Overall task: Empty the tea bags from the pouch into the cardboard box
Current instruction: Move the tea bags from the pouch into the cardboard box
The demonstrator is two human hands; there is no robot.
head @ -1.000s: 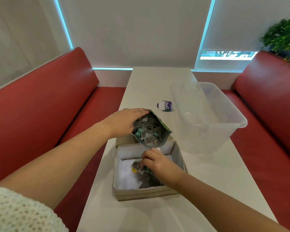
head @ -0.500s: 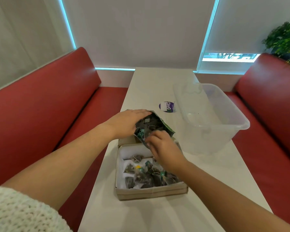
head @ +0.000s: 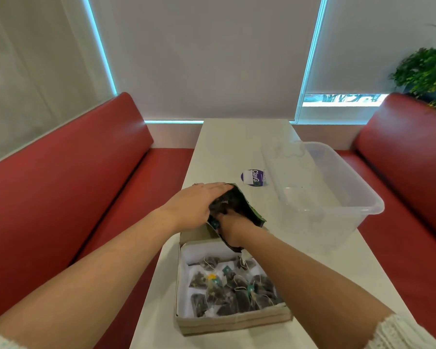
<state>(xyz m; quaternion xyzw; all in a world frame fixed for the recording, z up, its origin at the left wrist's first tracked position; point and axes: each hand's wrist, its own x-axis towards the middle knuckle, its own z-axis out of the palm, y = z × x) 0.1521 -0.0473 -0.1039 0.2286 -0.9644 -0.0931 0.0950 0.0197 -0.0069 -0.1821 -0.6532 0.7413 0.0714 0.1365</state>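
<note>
A booth with red padded benches (head: 68, 187) on both sides frames a narrow white counter (head: 227, 147) that runs away toward grey window blinds edged with pale blue light. A green plant (head: 425, 71) shows at the upper right, behind the right-hand bench.

At the near end of the counter sits the cardboard box (head: 232, 321), open at the top and lined in white. A loose heap of tea bags (head: 234, 290) lies in it, dark pyramids with strings and small teal tags, gathered mostly toward the near and right part of the box, while the far left corner of the lining shows bare.

Just beyond the far wall of the box, the dark pouch (head: 237, 200) is held tilted with its mouth facing the person and down toward the box. The left hand (head: 194, 205) lies over the pouch's top and left side, palm down, fingers stretched flat along it, its grip holding the pouch in place. The right hand (head: 230, 227) is pushed into the pouch's mouth; its fingers are hidden inside, so I cannot tell whether its grip is closed on anything. One tea bag tag hangs at the pouch's lower lip, just over the box's far edge.

To the right stands a clear plastic tub (head: 337, 197), close to the pouch but apart from it. Beside the tub's left wall, a purple and white round label (head: 253, 177) lies flat on the counter. Knitted cream sleeves show at both lower corners.
</note>
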